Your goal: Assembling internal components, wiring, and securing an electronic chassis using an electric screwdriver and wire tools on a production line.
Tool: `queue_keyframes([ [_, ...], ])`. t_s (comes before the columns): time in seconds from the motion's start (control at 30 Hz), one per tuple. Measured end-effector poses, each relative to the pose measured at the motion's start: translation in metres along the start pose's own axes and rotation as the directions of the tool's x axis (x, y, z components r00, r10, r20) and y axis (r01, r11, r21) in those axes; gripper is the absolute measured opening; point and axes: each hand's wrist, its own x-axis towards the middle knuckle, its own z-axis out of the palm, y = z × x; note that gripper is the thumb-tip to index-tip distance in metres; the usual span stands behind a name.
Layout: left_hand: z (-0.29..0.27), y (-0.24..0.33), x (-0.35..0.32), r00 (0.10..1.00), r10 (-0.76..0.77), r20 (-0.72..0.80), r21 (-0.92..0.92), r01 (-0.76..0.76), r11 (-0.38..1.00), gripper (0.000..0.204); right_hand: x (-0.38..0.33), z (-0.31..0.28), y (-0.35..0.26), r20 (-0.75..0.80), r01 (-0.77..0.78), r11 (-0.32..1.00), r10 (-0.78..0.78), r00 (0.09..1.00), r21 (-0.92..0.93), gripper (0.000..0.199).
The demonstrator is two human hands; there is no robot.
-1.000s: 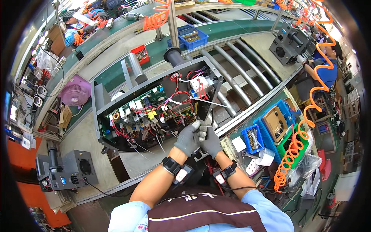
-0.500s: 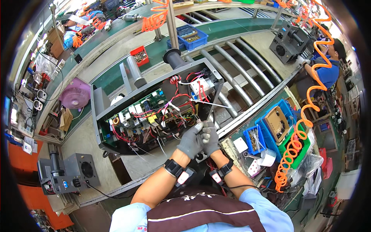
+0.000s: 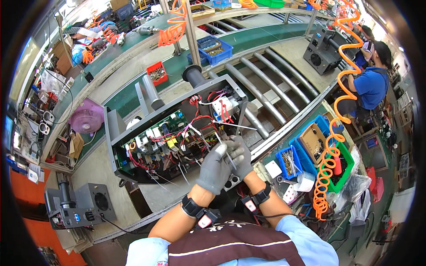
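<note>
An open dark metal casing [image 3: 116, 146] lies in front of me, with green circuit boards and bundles of red, black and white wires inside. At its near right corner my gloved left hand [image 3: 212, 170] and gloved right hand [image 3: 241, 158] meet. A thin pale strip, apparently a white cable tie [image 3: 229, 158], runs between their closed fingers, its upper end reaching the wires. Both hands appear to pinch it; my right fingertips are partly hidden behind the left ones. Other white ties [image 3: 237, 126] stick out from the wiring.
A roller conveyor [image 3: 270, 95] runs beyond the casing to the right. Blue bins [image 3: 289, 162] and a green bin [image 3: 344, 175] stand at my right, under a coiled orange hose [image 3: 344, 119]. A finished-looking unit [image 3: 86, 201] sits at left. A co-worker [image 3: 373, 86] is at far right.
My left hand has drawn slightly down and left, and the pale strip now shows between my fingers. The whole view has shifted a little; the co-worker at right has changed posture.
</note>
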Motion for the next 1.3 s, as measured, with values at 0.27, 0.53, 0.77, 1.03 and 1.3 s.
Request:
queue_keyframes([
  [0.27, 0.035, 0.017, 0.017, 0.985, 0.032, -0.167, -0.265, -0.076, 0.961, 0.031, 0.023, 0.011, -0.017, 0.199, 0.291, 0.687, -0.212, 0.957, -0.666, 0.040],
  [0.53, 0.035, 0.010, 0.030, 0.974, -0.006, -0.227, -0.343, -0.075, 0.937, 0.026, 0.016, 0.022, 0.015, 0.234, 0.341, 0.336, -0.322, 0.917, -0.878, 0.047],
  [0.77, 0.044, 0.009, 0.031, 0.962, -0.020, -0.271, -0.442, -0.106, 0.891, 0.023, 0.017, 0.028, 0.011, 0.120, 0.213, 0.155, -0.461, 0.879, -0.965, 0.040],
  [1.03, 0.035, 0.029, 0.012, 0.964, -0.126, -0.234, -0.314, 0.048, 0.948, 0.017, 0.014, 0.011, -0.028, 0.051, -0.186, 0.862, 0.185, 0.982, 0.472, 0.016],
  [1.3, 0.032, 0.070, -0.065, 0.973, 0.140, -0.184, 0.038, -0.136, 0.990, 0.044, 0.002, -0.011, -0.099, 0.067, 0.297, 0.926, -0.289, 0.955, -0.235, 0.057],
])
